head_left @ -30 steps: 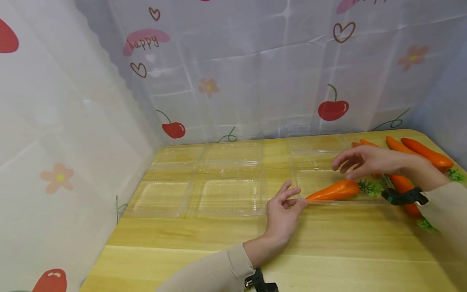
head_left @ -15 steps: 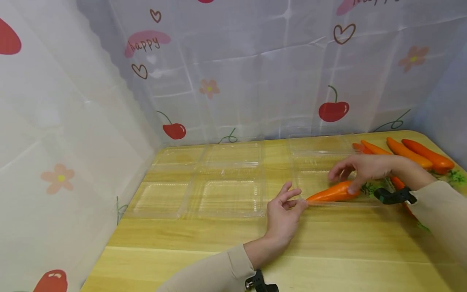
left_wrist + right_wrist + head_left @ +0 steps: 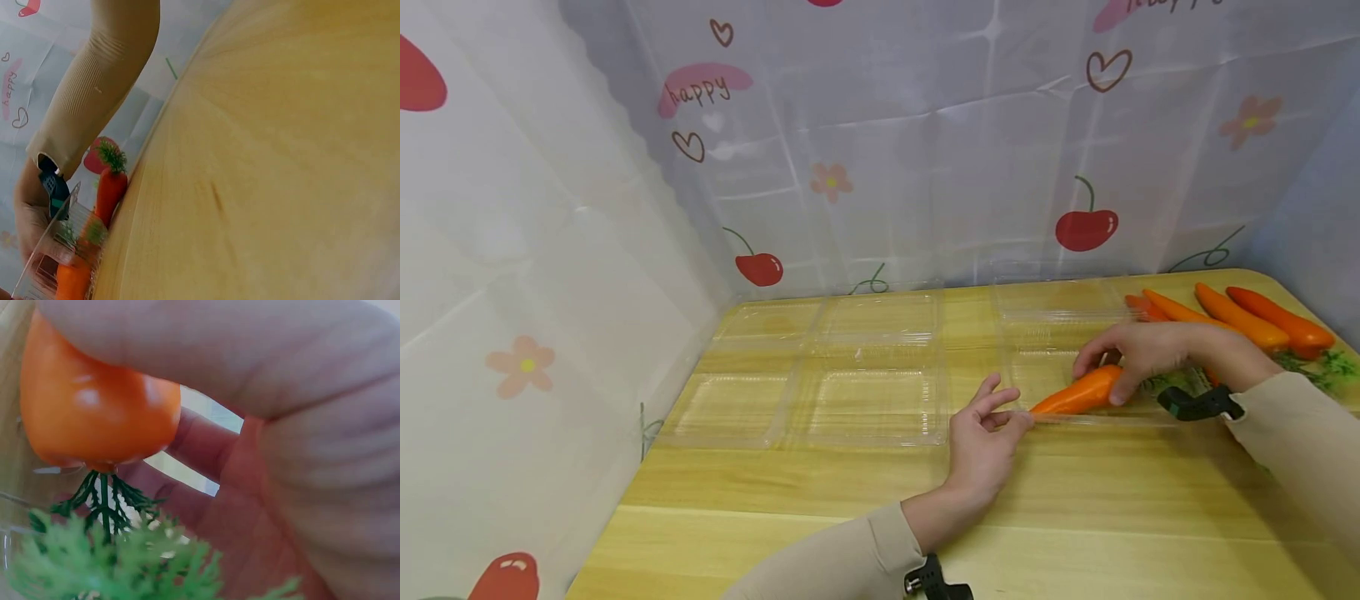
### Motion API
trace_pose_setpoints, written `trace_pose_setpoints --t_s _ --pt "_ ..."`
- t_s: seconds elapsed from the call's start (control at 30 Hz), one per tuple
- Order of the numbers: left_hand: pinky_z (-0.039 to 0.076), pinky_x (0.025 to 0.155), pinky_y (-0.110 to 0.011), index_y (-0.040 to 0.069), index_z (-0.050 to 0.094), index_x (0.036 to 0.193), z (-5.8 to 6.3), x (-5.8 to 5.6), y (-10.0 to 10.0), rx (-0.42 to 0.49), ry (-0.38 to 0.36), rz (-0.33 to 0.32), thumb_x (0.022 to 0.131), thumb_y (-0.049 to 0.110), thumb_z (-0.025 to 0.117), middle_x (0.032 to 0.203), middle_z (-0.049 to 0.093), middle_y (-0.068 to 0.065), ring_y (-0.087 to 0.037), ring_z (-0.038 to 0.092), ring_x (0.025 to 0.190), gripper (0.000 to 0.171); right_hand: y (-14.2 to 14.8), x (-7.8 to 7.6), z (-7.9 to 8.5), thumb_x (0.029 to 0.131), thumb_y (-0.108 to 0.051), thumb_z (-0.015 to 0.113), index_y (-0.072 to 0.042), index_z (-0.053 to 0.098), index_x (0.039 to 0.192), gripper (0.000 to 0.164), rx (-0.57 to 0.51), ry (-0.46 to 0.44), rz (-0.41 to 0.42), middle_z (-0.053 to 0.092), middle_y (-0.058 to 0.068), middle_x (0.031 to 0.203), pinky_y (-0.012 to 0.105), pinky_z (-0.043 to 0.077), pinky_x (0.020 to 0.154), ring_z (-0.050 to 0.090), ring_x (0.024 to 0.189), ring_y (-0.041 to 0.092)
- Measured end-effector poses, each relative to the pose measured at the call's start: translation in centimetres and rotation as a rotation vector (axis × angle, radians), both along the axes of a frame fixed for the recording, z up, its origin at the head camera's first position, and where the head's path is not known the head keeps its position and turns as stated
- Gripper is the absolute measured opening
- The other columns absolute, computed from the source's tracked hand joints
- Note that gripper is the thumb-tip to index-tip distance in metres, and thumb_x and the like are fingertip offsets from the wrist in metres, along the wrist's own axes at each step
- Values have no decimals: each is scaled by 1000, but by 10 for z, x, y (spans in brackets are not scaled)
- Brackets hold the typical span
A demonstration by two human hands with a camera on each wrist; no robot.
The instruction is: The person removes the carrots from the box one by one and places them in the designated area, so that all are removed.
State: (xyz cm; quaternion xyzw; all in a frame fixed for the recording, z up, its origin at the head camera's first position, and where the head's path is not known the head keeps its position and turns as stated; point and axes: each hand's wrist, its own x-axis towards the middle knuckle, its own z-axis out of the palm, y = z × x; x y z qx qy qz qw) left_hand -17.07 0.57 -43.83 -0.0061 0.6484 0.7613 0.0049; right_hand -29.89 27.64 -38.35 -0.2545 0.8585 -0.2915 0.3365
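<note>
An orange carrot (image 3: 1081,392) lies slantwise in the clear plastic container (image 3: 1037,367) on the right, its tip toward the near left corner. My right hand (image 3: 1150,354) grips the carrot's thick end between thumb and fingers. In the right wrist view, the green leafy top (image 3: 119,556) hangs from that end, below the thumb. My left hand (image 3: 985,450) pinches the container's near left corner between thumb and forefinger, with the other fingers raised. The container's near rim stands in front of the carrot.
Two more clear containers with opened lids, one at the left (image 3: 730,408) and one in the middle (image 3: 872,404), sit on the wooden table (image 3: 775,483). Several carrots (image 3: 1243,317) lie at the far right, partly behind my right arm. A printed curtain (image 3: 910,167) hangs behind.
My right hand has come down onto the carrot and closed around its thick end. The carrot has shifted slightly left. My left hand has stayed at the container's corner.
</note>
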Motion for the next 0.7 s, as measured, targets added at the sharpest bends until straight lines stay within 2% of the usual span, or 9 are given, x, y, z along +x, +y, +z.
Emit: trace_pose_setpoints --t_s 0.2,0.37,0.7 --pt "56 74 -13 3 78 112 0 0 -1 -2 -4 1 83 0 78 151 56 -5 -15 70 90 28 -1 -1 2 75 -17 91 -16 73 116 45 2 14 9 69 5 107 26 53 80 58 96 22" --pt "56 74 -13 5 78 110 0 1 -1 -7 -7 2 84 1 78 150 57 -4 -16 70 90 26 -1 1 7 76 -21 91 -18 73 112 40 16 84 6 68 3 103 26 51 77 57 91 21" --pt "55 73 -12 3 78 111 1 1 -1 -13 -6 1 85 0 78 150 57 -3 -14 70 90 26 1 22 25 81 -29 88 -20 72 109 33 23 225 -51 67 -1 98 24 50 69 55 83 13"
